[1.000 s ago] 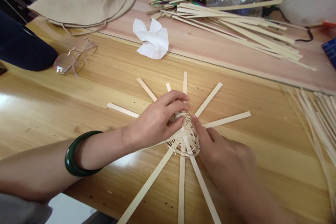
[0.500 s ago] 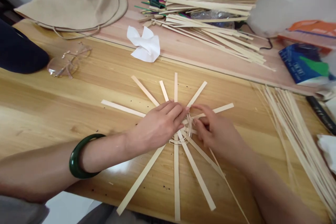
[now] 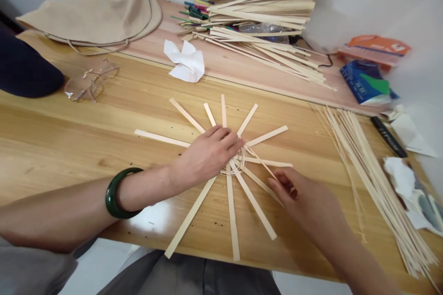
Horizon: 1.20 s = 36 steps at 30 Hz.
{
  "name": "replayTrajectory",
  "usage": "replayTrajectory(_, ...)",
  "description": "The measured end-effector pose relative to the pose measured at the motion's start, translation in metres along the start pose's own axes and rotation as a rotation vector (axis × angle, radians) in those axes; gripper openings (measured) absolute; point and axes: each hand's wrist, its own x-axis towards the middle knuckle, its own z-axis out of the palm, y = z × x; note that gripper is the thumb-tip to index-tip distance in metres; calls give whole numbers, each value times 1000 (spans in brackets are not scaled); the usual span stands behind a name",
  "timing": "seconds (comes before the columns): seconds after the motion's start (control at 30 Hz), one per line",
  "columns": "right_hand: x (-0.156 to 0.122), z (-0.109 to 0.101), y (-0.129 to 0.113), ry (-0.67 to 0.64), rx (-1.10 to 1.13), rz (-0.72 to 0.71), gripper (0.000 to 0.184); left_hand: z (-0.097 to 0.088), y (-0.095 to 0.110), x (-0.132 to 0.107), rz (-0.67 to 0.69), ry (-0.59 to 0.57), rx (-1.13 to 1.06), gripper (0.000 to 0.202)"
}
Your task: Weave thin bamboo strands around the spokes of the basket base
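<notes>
The star of flat bamboo strips (image 3: 254,203) lies on the wooden table (image 3: 69,143) with only a small woven ring (image 3: 241,159) at its middle, so most of the weaving looks left to do. The left hand (image 3: 204,159) presses flat on the ring. The right hand (image 3: 308,203) pinches a thin strip (image 3: 265,166) leading from it.

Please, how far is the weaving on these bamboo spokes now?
Done: the spokes lie fanned like a star, with a small woven centre of few rings. In hand: the left hand presses that centre flat; the right hand pinches a thin strip running out from it. Left: most of each spoke is bare.
</notes>
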Motion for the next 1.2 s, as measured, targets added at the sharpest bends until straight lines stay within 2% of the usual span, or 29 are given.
replayTrajectory(0.13, -15, 9, -8, 45, 59, -18, 29, -1, 4, -2, -11, -7, 35, 37)
replayTrajectory(0.2, -18, 8, -14, -77, 208, -7, 32, -2, 5, -3, -16, -12, 50, 40)
replayTrajectory(0.3, -18, 6, -23, -377, 591, 126, 34, -3, 8, -4, -31, -25, 60, 40)
replayTrajectory(0.37, -17, 6, -23, -466, 735, 206, 33, -3, 9, -3, -34, -32, 68, 38)
replayTrajectory(0.57, -18, 10, -12, -434, 711, 195, 33, -3, 9, -2, -29, 29, 53, 31)
replayTrajectory(0.77, -12, 5, -3, -277, 753, 248, 39, 2, 5, -1, -82, 48, -47, 24)
replayTrajectory(0.93, -6, 6, 2, -247, 754, 237, 41, 5, 3, -1, -109, 89, -107, 26)
replayTrajectory(1.07, -5, 4, 4, -258, 753, 225, 35, 9, 3, 0, -40, 144, -90, 26)
replayTrajectory(1.2, -4, 1, 6, -228, 708, 220, 29, 9, 1, 1, 32, 98, -11, 28)
